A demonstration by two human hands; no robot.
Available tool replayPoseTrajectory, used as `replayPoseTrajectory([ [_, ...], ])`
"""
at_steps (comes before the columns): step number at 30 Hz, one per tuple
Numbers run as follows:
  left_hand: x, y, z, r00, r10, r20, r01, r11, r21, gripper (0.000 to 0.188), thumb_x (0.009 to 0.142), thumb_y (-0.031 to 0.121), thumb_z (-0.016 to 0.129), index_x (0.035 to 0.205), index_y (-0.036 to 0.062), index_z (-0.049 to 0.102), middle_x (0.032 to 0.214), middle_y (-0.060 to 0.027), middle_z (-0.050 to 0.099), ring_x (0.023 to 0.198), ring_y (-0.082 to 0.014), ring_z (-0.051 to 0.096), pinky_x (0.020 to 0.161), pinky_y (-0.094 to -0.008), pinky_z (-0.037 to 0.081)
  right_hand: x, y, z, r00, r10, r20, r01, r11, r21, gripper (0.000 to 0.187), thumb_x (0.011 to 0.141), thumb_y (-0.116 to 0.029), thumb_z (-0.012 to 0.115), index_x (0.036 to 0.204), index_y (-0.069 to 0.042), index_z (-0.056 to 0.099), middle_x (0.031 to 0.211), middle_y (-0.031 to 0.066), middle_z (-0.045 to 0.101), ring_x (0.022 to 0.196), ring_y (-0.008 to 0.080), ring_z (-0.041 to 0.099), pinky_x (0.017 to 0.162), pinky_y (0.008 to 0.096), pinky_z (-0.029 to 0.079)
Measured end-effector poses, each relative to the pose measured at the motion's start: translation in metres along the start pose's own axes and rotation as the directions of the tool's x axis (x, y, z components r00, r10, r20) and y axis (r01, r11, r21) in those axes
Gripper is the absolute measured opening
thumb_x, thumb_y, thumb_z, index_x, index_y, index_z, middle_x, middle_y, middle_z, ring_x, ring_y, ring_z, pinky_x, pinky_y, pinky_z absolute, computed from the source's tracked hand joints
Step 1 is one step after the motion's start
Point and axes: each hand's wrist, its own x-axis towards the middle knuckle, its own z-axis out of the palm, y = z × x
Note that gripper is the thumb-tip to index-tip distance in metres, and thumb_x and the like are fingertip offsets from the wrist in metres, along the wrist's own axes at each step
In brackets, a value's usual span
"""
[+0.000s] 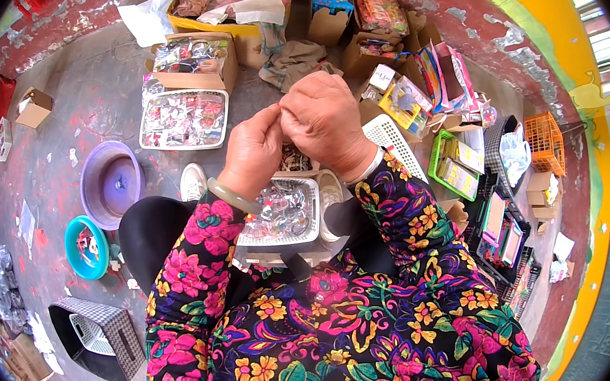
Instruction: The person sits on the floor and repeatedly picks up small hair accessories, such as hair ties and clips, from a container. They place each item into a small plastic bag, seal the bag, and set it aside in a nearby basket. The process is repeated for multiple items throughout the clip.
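My left hand and my right hand meet in front of me, raised above the baskets. The fingers of both are curled and pinched together at the tips. Whatever they may hold between them is too small or hidden to make out. A pale bangle circles my left wrist. Below my hands a white plastic basket of small clear-wrapped packets sits between my shoes. Behind it, partly covered by my hands, are dark small items.
Ahead stand another white basket of packets, a cardboard box and a yellow tub. A purple basin and a turquoise basin lie left. On the right are a green basket, black crates and an orange crate.
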Motion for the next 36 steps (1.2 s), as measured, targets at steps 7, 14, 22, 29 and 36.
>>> replayPoseTrajectory([
  [7, 0.001, -0.006, -0.001, 0.982, -0.161, 0.098, 0.181, 0.951, -0.249, 0.022, 0.090, 0.009, 0.050, 0.104, -0.0058, 0.057, 0.086, -0.0083, 0.062, 0.079, -0.0108, 0.058, 0.070, -0.0237, 0.048, -0.003, 0.009, 0.002, 0.967, 0.242, 0.080, -0.255, 0.925, 0.281, 0.007, 0.066, -0.012, 0.063, 0.069, -0.007, 0.060, 0.070, 0.0056, 0.056, 0.073, 0.0247, 0.054, 0.065, 0.0350, 0.042],
  [14, 0.001, -0.015, 0.001, 0.993, -0.118, -0.003, 0.114, 0.965, -0.238, 0.019, 0.087, 0.012, 0.053, 0.097, -0.0018, 0.061, 0.072, -0.0137, 0.062, 0.064, -0.0146, 0.059, 0.059, -0.0265, 0.045, -0.001, 0.010, 0.000, 0.965, 0.204, 0.162, -0.247, 0.916, 0.317, 0.010, 0.066, -0.015, 0.063, 0.073, -0.007, 0.063, 0.072, 0.0055, 0.057, 0.074, 0.0242, 0.054, 0.066, 0.0338, 0.041],
  [22, 0.001, 0.011, -0.005, 0.994, 0.104, 0.013, -0.104, 0.956, 0.273, 0.021, 0.084, 0.005, 0.050, 0.103, 0.0009, 0.058, 0.085, -0.0184, 0.062, 0.079, -0.0334, 0.061, 0.067, -0.0358, 0.048, -0.002, 0.001, -0.004, 0.988, 0.083, 0.133, -0.079, 0.996, -0.038, 0.012, 0.068, -0.021, 0.063, 0.071, -0.009, 0.059, 0.073, 0.0027, 0.055, 0.077, 0.0215, 0.052, 0.070, 0.0349, 0.037],
  [29, 0.002, 0.007, -0.004, 0.946, 0.325, 0.011, -0.301, 0.864, 0.403, 0.025, 0.082, 0.001, 0.049, 0.105, 0.0022, 0.055, 0.092, -0.0183, 0.061, 0.082, -0.0347, 0.059, 0.070, -0.0378, 0.048, -0.002, -0.009, -0.002, 0.994, 0.028, 0.104, -0.012, 0.989, -0.150, 0.011, 0.068, -0.020, 0.062, 0.069, -0.010, 0.058, 0.073, 0.0015, 0.053, 0.079, 0.0197, 0.051, 0.073, 0.0352, 0.036],
  [36, -0.001, 0.013, -0.002, 0.964, 0.265, 0.029, -0.252, 0.869, 0.426, 0.019, 0.080, 0.000, 0.050, 0.097, 0.0018, 0.056, 0.084, -0.0175, 0.060, 0.078, -0.0354, 0.058, 0.068, -0.0398, 0.047, -0.005, -0.009, 0.003, 0.992, -0.027, 0.119, 0.053, 0.975, -0.218, 0.006, 0.070, -0.015, 0.057, 0.068, -0.010, 0.057, 0.072, 0.0019, 0.052, 0.077, 0.0197, 0.050, 0.075, 0.0353, 0.035],
])
